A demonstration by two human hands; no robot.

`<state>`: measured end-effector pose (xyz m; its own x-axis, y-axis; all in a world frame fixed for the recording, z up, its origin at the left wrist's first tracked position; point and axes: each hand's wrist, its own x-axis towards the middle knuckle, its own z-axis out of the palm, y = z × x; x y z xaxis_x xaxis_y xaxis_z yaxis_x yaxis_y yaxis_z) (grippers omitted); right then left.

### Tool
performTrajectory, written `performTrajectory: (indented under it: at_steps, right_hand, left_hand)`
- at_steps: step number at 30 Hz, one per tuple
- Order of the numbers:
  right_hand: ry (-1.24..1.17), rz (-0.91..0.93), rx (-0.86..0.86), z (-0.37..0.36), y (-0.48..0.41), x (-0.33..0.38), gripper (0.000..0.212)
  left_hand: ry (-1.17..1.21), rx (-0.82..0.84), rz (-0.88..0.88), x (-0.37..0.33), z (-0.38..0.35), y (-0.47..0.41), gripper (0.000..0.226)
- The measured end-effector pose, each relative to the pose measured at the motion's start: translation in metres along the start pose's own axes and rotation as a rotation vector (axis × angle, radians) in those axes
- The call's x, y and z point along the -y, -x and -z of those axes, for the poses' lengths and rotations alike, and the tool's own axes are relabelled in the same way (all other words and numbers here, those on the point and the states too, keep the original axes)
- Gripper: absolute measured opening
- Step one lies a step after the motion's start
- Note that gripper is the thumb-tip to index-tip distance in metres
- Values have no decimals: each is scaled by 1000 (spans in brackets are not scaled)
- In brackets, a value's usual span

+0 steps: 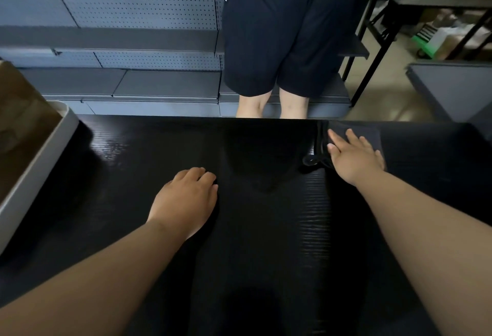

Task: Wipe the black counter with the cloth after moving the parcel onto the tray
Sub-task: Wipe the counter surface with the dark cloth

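Cloth [372, 137] sits at the far right of the black counter [266, 229], near its back edge: dark, flat, squarish, soft-looking, with a bunched seam or strap along its left side, hard to tell which since it's dark on dark. Right hand [351, 156] lies palm-down on it, fingers spread and pressed flat, nothing gripped, just pinning the fabric. Left hand [186, 200] rests on bare counter mid-surface, fingers loosely curled, holding nothing. Parcel [18, 128], brown paper or cardboard, already sits in the grey tray [40, 160] at the left edge, so the move step looks done and wiping is the step in hand. Next move likely calls for downward pressure kept through the palm and a sweep leftward across the top, with the left hand clearing out of the path. Counter is glossy black with a fine ribbed grain; glare streaks show. Beyond it, a person in dark shorts [285, 42] stands at grey perforated metal shelving [133, 8].
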<state>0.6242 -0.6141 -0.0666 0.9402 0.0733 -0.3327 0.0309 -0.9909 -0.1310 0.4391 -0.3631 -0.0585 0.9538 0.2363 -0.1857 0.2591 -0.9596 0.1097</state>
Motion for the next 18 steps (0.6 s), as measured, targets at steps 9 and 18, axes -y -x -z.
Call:
performTrajectory:
  at_steps: [9, 18]
  right_hand:
    - [-16, 29, 13, -3, 22, -24, 48]
    - [-21, -11, 7, -18, 68, -35, 48]
  left_hand:
    - [54, -32, 76, -14, 2, 2, 39]
    - [-4, 55, 39, -7, 4, 9, 50]
